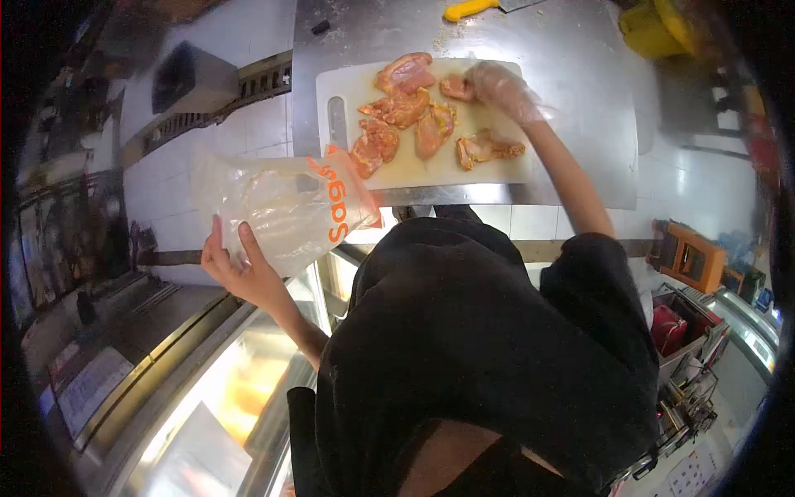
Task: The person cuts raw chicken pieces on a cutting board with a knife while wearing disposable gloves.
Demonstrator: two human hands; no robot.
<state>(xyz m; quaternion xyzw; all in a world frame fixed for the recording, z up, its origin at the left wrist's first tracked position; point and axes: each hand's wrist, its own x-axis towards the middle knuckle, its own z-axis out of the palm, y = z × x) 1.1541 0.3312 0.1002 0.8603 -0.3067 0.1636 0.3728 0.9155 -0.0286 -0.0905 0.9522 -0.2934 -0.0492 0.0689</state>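
Left hand (236,269), bare, left of centre in the frame: thumb and fingers closed on the lower-left part of a clear bag (286,207) with orange lettering. Bag reaches up and right from the hand, its printed end at the near left corner of the white board (513,170), beside the lower-left chicken (374,147); whether bag and meat touch, cannot tell. Right hand (503,89), in a clear loose glove, over the upper right of the board; a small piece (455,88) lies just left of its fingertips, seemingly in contact. Fingers curled and blurred; cannot tell whether they pinch the piece or only rest against it. Other chicken: one piece at the board's upper middle, one below that, one at centre, all left of the right hand; another (489,151) sits lower right, below the hand and apart from it. Board lies on a steel table (580,50), upper middle of frame. Knife (472,10) at the top edge, yellow handle in view, blade cut off by the frame. Yellow tub (654,29), upper right, blurred and fading into the dark rim. Left fingers partly hidden behind the bag; right end of the small piece covered by the glove. Bag's contents hard to make out through the glare. Black shirt (497,331) fills the lower middle.
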